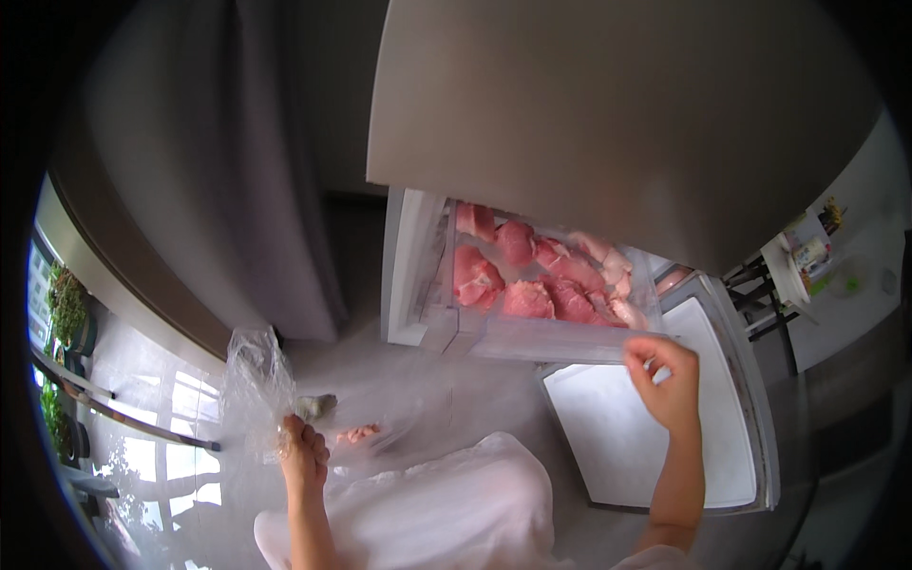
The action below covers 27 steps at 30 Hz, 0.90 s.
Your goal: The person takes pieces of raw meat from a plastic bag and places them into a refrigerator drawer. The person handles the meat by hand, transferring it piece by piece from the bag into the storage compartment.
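Observation:
Crumpled clear plastic bags (258, 377) are gripped in my left hand (305, 450), raised over the floor at the lower left. A clear plastic freezer drawer (548, 343) is pulled out of the refrigerator and holds several pieces of raw pink meat (529, 299), with paler pieces (613, 267) along the right side. My right hand (666, 377) is at the drawer's front right corner, thumb and index finger bent toward each other; whether they pinch its rim cannot be told. Below the drawer, the white inner panel of an open freezer door (641, 434) shows behind that hand.
The upper refrigerator door (613, 107) overhangs the drawer. On the floor lie small pink pieces (358, 433) in clear plastic and a greenish object (315, 406). A grey curtain (278, 178) hangs at the left. Potted plants (68, 306) stand far left, and a white table (791, 274) stands right.

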Available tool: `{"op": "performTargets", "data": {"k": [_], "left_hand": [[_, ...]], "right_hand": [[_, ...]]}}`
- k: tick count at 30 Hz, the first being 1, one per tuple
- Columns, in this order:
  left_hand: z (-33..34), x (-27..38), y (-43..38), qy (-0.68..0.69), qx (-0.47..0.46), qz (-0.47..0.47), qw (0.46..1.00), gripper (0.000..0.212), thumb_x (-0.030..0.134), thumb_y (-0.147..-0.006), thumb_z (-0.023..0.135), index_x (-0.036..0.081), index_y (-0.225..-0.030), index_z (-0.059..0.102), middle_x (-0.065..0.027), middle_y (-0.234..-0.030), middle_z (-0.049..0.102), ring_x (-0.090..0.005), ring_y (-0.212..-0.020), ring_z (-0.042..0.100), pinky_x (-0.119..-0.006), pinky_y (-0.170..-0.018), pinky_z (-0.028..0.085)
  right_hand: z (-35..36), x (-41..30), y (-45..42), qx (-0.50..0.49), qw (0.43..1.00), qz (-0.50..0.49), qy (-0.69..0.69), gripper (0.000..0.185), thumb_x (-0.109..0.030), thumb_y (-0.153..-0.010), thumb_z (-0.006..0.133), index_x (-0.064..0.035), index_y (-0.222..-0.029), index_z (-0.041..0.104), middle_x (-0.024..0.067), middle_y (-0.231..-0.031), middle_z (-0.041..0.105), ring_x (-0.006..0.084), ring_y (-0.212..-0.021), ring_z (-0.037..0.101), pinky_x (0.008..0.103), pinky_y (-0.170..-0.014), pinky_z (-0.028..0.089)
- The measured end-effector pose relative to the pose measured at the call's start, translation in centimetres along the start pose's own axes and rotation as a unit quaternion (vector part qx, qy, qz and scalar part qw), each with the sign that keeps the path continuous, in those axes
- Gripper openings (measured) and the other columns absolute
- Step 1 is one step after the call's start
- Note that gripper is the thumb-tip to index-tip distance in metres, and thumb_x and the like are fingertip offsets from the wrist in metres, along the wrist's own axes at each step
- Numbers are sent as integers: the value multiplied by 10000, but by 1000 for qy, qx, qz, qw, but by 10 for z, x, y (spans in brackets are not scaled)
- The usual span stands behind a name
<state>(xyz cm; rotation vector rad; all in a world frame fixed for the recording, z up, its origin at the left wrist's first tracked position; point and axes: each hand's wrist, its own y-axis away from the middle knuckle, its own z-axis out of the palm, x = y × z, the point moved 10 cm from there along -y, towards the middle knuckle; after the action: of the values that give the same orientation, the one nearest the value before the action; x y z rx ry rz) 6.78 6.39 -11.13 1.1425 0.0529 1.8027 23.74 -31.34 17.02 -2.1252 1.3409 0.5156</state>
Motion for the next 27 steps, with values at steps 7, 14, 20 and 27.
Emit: {"op": "performTargets", "data": {"k": [7,14,20,27], "left_hand": [[23,4,2,-30,-31,-4,999,285,310,-851,392,170,-610,333,55,-471,205,-55,-375,193,-204,-324,172],[10,7,5,-50,12,15,999,273,334,-851,389,188,-626,338,62,-477,200,-44,-373,191,-183,-321,155],[8,3,9,-53,15,7,998,282,314,-847,404,169,-616,331,61,-489,210,-47,-394,191,-193,-344,159],[15,2,13,-58,32,-17,998,294,338,-835,420,175,-610,326,60,-488,219,-46,-390,202,-191,-346,151]], "right_hand": [[114,40,19,-391,878,155,-229,157,-70,-698,598,1,-831,553,57,-692,586,86,-472,528,183,-421,369],[124,44,-28,-366,915,129,-111,174,-129,-688,629,2,-782,563,66,-616,573,75,-394,480,206,-373,373],[117,70,-113,-353,925,123,-67,162,-116,-687,623,28,-707,551,71,-564,558,66,-346,449,196,-315,317],[118,103,-176,-338,929,133,-70,148,-111,-710,587,20,-755,536,69,-597,561,83,-399,492,194,-340,359]]}}
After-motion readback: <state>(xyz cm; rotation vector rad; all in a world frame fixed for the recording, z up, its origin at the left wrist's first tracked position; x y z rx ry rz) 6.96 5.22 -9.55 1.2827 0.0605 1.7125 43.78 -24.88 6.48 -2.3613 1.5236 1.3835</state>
